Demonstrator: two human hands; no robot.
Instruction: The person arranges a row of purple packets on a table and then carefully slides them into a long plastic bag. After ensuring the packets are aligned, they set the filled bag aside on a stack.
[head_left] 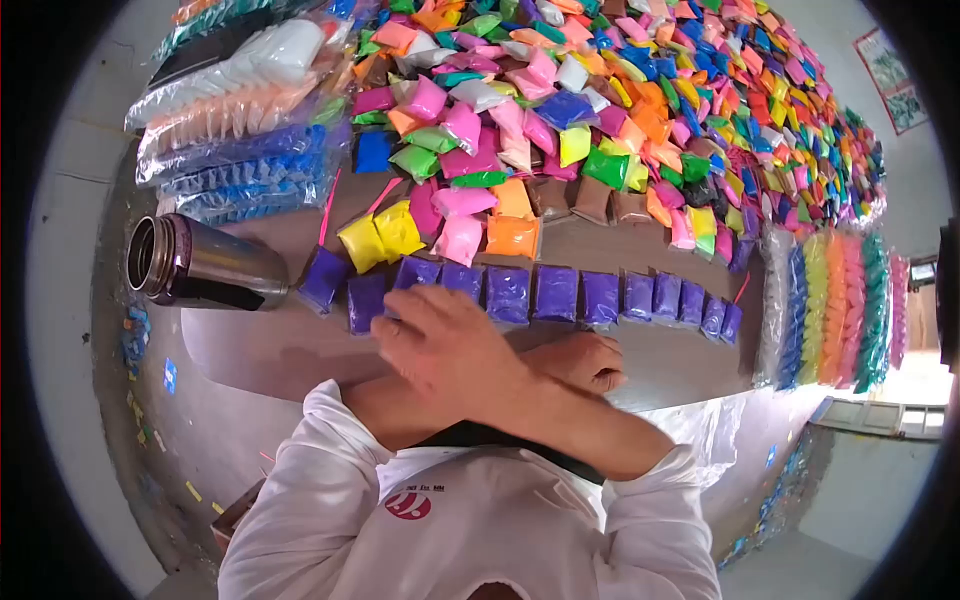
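My forearms cross in front of my chest, the right one lying over the left. My right hand (435, 335) reaches to the left, its fingers bent and apart over the row of purple packets. Its fingertips overlap a purple packet (416, 272) and sit beside another purple packet (366, 303). My left hand (585, 362) rests to the right in a loose fist, just below the purple packet (600, 297) in the middle of the row. Several more purple packets, such as the end one (732, 323), continue to the right along the brown table (260, 345).
A steel flask (215, 262) lies on its side at the left. Behind the row rises a big heap of coloured packets (600, 110), with yellow packets (382, 236) at its near edge. Bagged packet strips stand at the left (240, 130) and right (820, 310).
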